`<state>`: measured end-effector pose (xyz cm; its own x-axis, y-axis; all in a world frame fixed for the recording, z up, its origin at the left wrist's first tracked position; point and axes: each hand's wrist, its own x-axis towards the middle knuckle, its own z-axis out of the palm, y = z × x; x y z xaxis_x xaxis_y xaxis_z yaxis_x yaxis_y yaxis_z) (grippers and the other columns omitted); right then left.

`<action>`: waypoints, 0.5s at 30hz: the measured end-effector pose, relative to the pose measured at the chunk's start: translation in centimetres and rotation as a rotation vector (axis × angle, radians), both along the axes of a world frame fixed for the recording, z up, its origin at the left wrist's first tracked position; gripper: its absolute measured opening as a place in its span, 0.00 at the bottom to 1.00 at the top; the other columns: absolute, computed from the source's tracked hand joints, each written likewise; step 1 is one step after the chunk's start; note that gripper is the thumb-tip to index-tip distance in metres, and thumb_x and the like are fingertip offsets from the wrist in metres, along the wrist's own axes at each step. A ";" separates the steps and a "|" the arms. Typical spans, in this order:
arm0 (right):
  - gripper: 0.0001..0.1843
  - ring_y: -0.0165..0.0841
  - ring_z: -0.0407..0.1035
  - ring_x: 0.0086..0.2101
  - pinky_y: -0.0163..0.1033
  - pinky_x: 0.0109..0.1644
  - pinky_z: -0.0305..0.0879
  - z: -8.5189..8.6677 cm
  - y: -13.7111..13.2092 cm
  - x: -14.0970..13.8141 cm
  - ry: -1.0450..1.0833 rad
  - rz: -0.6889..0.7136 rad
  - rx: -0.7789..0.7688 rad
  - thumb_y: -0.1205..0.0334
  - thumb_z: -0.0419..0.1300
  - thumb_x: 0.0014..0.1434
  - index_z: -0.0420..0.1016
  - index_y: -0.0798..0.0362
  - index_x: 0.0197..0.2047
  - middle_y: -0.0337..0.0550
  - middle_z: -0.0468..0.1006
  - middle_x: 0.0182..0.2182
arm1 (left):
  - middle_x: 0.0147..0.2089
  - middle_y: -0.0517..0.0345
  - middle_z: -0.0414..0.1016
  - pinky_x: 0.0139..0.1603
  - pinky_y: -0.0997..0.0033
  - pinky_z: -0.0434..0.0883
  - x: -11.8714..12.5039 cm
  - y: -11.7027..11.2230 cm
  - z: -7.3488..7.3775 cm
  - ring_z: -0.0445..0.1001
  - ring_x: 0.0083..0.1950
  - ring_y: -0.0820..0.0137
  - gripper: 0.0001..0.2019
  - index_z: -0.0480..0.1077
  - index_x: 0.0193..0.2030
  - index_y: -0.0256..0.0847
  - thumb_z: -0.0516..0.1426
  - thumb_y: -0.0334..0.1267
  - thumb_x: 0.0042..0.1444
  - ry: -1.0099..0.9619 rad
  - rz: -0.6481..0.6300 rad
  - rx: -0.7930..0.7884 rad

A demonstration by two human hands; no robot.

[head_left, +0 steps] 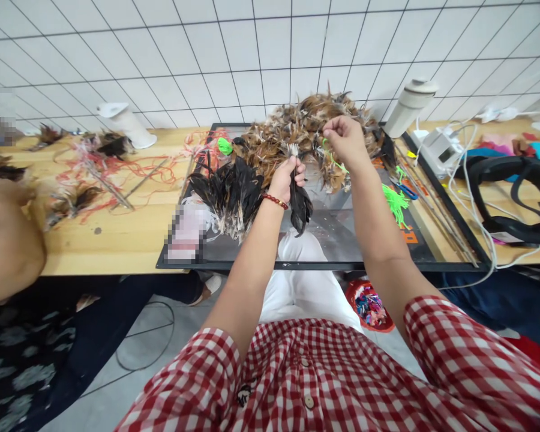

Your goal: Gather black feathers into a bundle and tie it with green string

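Note:
My left hand (284, 181) is closed around a small bunch of black feathers (301, 211), quill ends up and plumes hanging down. To its right and higher, my right hand (345, 141) pinches a bright green yarn strand (337, 163), which trails below the fingers. Whether the strand reaches the bunch, I cannot tell. Behind both hands spreads a big heap of brown feathers (270, 141). A pile of black feathers (234, 195) lies left of my left wrist. More green yarn (396, 205) sits right of my right forearm.
The feathers lie on a dark-framed glass panel (261, 264) on a wooden table (117, 252). A white bottle (409, 108), thin sticks (445, 216), cables and a black headset (513, 198) stand to the right. At left are red strings (162, 174) and another person's arm (13, 240).

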<state>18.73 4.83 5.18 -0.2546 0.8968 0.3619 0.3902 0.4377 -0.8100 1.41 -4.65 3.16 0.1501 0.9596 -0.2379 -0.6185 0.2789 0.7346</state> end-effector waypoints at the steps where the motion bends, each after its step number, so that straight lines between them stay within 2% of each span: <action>1: 0.18 0.40 0.76 0.43 0.47 0.47 0.75 -0.2 -0.5 -0.2 0.033 0.020 -0.016 0.45 0.65 0.61 0.75 0.51 0.42 0.47 0.79 0.38 | 0.28 0.67 0.65 0.21 0.84 0.58 0.2 -0.1 0.0 0.56 0.19 0.85 0.18 0.62 0.32 0.40 0.60 0.47 0.68 0.007 0.023 0.006; 3: 0.13 0.37 0.74 0.38 0.44 0.43 0.75 -0.5 -1.4 -1.1 0.107 0.077 -0.045 0.50 0.68 0.58 0.75 0.50 0.38 0.44 0.77 0.34 | 0.29 0.67 0.68 0.22 0.84 0.61 0.6 -0.4 -0.2 0.59 0.20 0.85 0.17 0.62 0.33 0.40 0.60 0.46 0.69 0.007 0.049 0.021; 5: 0.10 0.34 0.72 0.35 0.42 0.40 0.74 -0.6 -1.8 -2.2 0.115 0.141 -0.056 0.54 0.69 0.57 0.74 0.50 0.36 0.42 0.76 0.31 | 0.28 0.67 0.67 0.23 0.83 0.62 0.9 -0.6 -0.4 0.61 0.21 0.84 0.16 0.63 0.33 0.40 0.60 0.46 0.68 -0.012 0.009 0.030; 7: 0.10 0.33 0.71 0.34 0.40 0.38 0.73 -0.6 -1.5 -2.6 0.140 0.108 0.002 0.56 0.69 0.58 0.74 0.50 0.35 0.41 0.76 0.30 | 0.28 0.66 0.67 0.23 0.82 0.62 1.0 -0.6 -0.7 0.62 0.20 0.83 0.16 0.63 0.32 0.40 0.60 0.44 0.69 -0.030 -0.078 0.042; 10: 0.11 0.33 0.72 0.34 0.39 0.37 0.72 -0.6 0.0 -1.4 0.228 0.000 0.086 0.54 0.68 0.60 0.74 0.51 0.37 0.40 0.75 0.29 | 0.28 0.64 0.68 0.21 0.81 0.60 0.5 -0.3 -0.9 0.61 0.20 0.82 0.16 0.64 0.31 0.39 0.54 0.40 0.72 -0.061 -0.159 0.065; 13: 0.12 0.32 0.72 0.31 0.39 0.34 0.70 -0.6 0.7 0.1 0.253 0.043 0.030 0.54 0.69 0.60 0.73 0.51 0.37 0.39 0.73 0.28 | 0.30 0.64 0.71 0.22 0.82 0.61 0.2 0.0 -0.9 0.60 0.20 0.83 0.16 0.63 0.32 0.39 0.52 0.41 0.74 -0.102 -0.074 0.077; 15: 0.12 0.30 0.70 0.28 0.38 0.31 0.70 -0.7 0.2 0.0 0.234 0.107 -0.046 0.55 0.71 0.59 0.73 0.51 0.36 0.38 0.73 0.27 | 0.30 0.64 0.71 0.22 0.82 0.63 0.4 -0.1 -1.0 0.61 0.20 0.83 0.16 0.63 0.32 0.39 0.53 0.42 0.73 -0.116 -0.025 0.081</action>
